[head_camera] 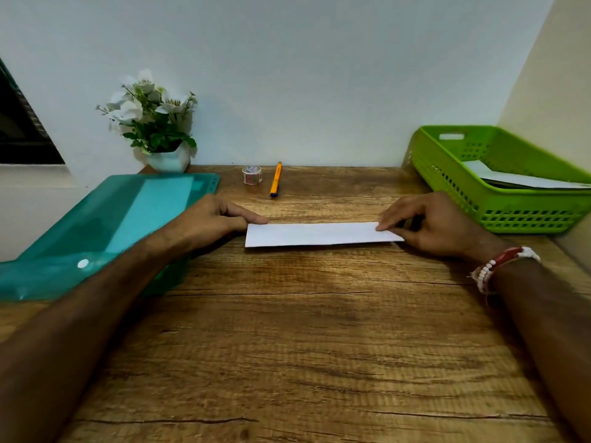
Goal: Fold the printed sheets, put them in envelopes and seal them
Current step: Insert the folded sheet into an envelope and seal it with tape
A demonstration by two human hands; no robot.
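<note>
Folded white paper strip [319,234] was laid flat on brown wooden desk [287,346] | left end pressed by left hand [214,215], right end pinched by right hand [428,222] | judged light, floppy; best gripped at ends

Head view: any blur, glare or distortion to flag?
Head view: wide-angle stretch at the edges, forearms elongated; green basket at right smeared; folded sheet sharp and bright; pale reflection band on the teal folder; soft shadow patch mid table.
</note>
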